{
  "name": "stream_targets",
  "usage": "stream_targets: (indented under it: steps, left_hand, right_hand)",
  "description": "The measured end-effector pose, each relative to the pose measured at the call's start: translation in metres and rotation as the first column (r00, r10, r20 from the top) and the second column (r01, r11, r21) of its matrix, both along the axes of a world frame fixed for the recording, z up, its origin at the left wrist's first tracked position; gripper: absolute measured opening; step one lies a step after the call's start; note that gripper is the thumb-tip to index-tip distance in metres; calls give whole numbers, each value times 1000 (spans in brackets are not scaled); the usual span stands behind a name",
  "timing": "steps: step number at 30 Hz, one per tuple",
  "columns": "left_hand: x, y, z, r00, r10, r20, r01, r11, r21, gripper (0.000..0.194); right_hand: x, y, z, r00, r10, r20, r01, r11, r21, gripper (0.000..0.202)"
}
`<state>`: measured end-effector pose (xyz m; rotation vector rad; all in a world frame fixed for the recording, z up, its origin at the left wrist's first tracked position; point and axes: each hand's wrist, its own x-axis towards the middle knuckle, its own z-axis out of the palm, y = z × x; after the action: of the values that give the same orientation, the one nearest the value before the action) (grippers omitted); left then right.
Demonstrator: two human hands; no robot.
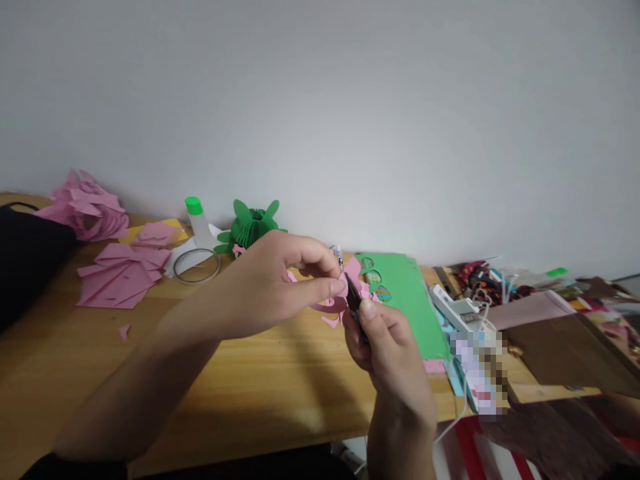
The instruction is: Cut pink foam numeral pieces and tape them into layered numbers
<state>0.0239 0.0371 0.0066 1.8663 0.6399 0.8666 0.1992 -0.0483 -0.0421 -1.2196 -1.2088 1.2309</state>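
Observation:
My left hand (280, 283) pinches a small piece of pink paper (344, 287) between thumb and fingertips. Wrapped round a dark pair of scissors (355, 300), my right hand (387, 347) holds the blades up against that paper. Most of the scissors' handle is hidden in my fingers. Pink paper scraps (331, 321) lie on the table behind and below my hands. Just beyond the left hand stands a green folded-paper figure (254, 227) with rounded ears and fan-like pleats.
On the wooden table (240, 393) are a glue stick (195, 217), a roll of tape (197, 266), folded pink paper (120, 277) and a pink paper heap (85, 207). Green sheets (410, 307) lie right, beside a white power strip (455, 307). A grey wall (320, 113) rises behind.

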Motion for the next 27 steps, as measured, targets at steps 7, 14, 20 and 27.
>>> stream_targets:
  steps: [7, 14, 20, 27]
  left_hand:
    - [2, 1, 1, 994, -92, 54, 96, 992, -83, 18]
    - [5, 6, 0, 990, -144, -13, 143, 988, -59, 15]
    - [11, 8, 5, 977, -184, -108, 172, 979, -108, 15]
    - [25, 11, 8, 974, -171, -148, 150, 978, -141, 14]
  right_hand:
    - [2, -1, 1, 999, 31, 9, -31, 999, 32, 53]
    - [6, -2, -2, 999, 28, -18, -28, 999, 31, 52]
    - [12, -3, -1, 999, 30, -24, -29, 999, 40, 52]
    - [21, -4, -3, 999, 5, -48, -4, 1000, 24, 53]
